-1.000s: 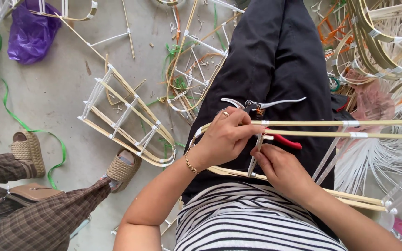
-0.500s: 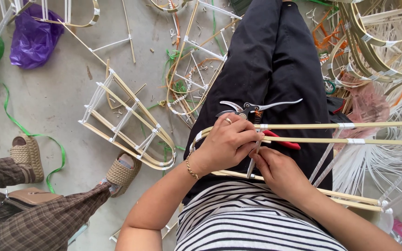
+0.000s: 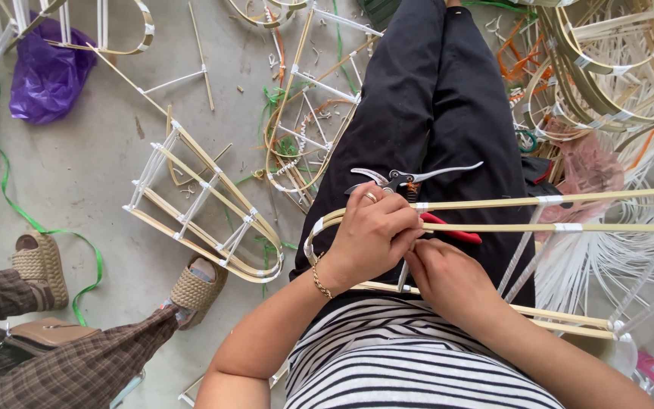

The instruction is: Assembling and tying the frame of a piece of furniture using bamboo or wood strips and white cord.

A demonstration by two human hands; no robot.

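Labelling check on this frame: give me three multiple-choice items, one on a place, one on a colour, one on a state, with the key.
1. Where do the pruning shears lie?
A. on the person's lap, on the black trousers
B. on the concrete floor beside the purple bag
C. in the other person's hand

2. What colour is the ribbon trailing over the floor at the left?
A. red
B. green
C. blue

3. What are the two hands doing?
A. both hang free
B. the left hand grips the bamboo frame, the right hand works just under it
C. both hold the shears

Key: 1 A, the shears rest on the black trousers above the hands. 2 B, the strip is plainly green. 3 B, the left hand's fingers curl over the frame's strips, the right hand's fingertips meet them.
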